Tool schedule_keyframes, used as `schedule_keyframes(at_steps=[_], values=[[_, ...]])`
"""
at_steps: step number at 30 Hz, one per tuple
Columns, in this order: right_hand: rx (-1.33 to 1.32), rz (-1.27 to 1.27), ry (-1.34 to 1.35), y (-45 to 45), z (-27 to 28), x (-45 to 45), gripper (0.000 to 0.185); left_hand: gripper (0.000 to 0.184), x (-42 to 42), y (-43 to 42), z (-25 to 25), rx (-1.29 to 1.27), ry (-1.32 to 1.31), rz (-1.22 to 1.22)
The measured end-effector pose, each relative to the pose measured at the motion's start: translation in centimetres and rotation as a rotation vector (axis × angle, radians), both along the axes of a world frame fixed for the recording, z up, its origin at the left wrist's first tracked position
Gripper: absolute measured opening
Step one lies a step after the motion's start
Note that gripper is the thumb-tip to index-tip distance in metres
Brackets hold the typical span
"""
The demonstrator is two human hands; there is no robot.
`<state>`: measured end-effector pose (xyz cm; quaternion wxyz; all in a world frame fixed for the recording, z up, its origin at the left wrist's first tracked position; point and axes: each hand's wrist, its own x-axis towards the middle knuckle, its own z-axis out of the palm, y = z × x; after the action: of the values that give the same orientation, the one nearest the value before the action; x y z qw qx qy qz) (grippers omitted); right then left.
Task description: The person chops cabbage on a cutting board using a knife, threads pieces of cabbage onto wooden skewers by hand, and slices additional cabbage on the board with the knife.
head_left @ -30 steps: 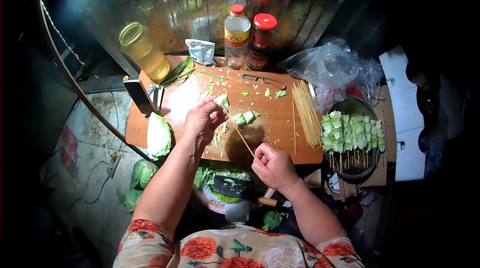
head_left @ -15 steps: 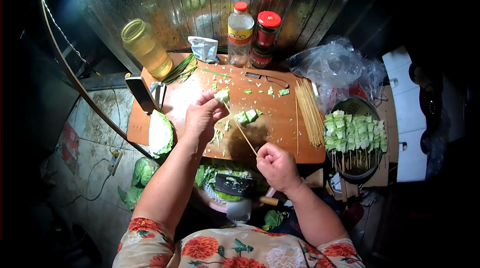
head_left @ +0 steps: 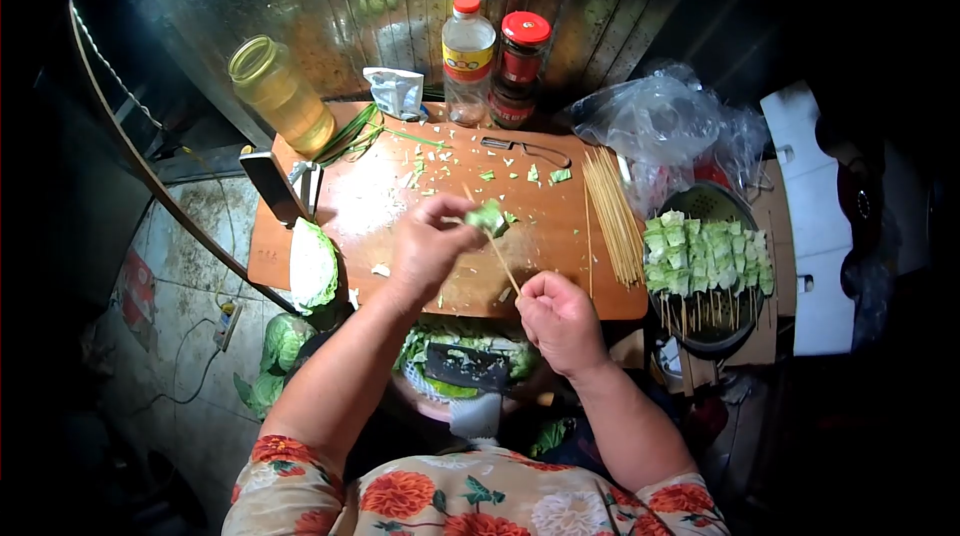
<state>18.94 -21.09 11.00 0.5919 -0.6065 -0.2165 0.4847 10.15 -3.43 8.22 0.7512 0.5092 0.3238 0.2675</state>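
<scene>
At the left, beyond the wooden counter (head_left: 375, 206), whole cabbages (head_left: 285, 344) lie low down. On the counter, a cut cabbage (head_left: 314, 268) sits at the near left corner, a phone (head_left: 273, 186) stands tilted by the left edge, and a jar of yellow liquid (head_left: 282, 99) leans at the far left corner. Green strands (head_left: 352, 139) lie beside it; a white packet (head_left: 395, 94) follows at the far edge. The left hand (head_left: 435, 241) is narrow, its fingers pinching a blurred cabbage piece (head_left: 488, 219) against a thin skewer (head_left: 508, 271), above the middle of the counter. A clear bottle (head_left: 467, 66) and a red-lidded jar (head_left: 522, 51) stand at the far edge. The right hand (head_left: 562, 321) is closed on the skewer's lower end, over the near edge. A peeler (head_left: 527, 149) lies near the far edge, and a bundle of bare skewers (head_left: 615, 221) runs along the right edge. Beyond that edge, a dark basin (head_left: 715, 338) bears rows of cabbage-loaded skewers (head_left: 705, 256).
</scene>
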Motion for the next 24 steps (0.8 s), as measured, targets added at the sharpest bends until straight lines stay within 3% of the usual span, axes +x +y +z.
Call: schedule_keyframes(at_steps=[5, 9, 12, 16, 18, 20, 22, 24], values=[[-0.021, -0.165, 0.024, 0.8, -0.7, 1.1, 0.008, 0.031, -0.1, -3.6, 1.4, -0.054, 0.013, -0.357], [-0.025, -0.174, 0.034, 0.9, -0.4, 1.5, 0.009, 0.032, 0.3, -1.2, 0.5, 0.011, -0.104, -0.305], [0.004, -0.201, 0.035, 0.9, -0.4, 1.6, 0.008, 0.025, 1.1, 1.5, -2.5, 0.026, -0.072, -0.039], [0.027, -0.208, 0.069, 0.6, 0.1, 1.8, 0.009, 0.022, 1.9, 3.0, -6.9, 0.142, 0.348, 0.034], [0.010, -0.189, 0.033, 0.4, 0.0, 2.1, 0.009, 0.031, 2.1, 3.4, -10.7, 0.453, 0.600, -0.086], [0.004, -0.178, 0.050, 0.3, 0.2, 2.1, 0.009, 0.034, 2.6, 2.8, -11.6, 0.487, 0.695, -0.139], [0.011, -0.185, 0.063, 0.0, 0.1, 2.2, 0.009, 0.035, 3.2, 1.8, -10.1, 0.741, 0.890, -0.176], [0.008, -0.154, 0.025, -0.3, 0.2, 2.3, 0.009, 0.035, 3.8, 1.5, -9.1, 0.706, 0.913, -0.224]])
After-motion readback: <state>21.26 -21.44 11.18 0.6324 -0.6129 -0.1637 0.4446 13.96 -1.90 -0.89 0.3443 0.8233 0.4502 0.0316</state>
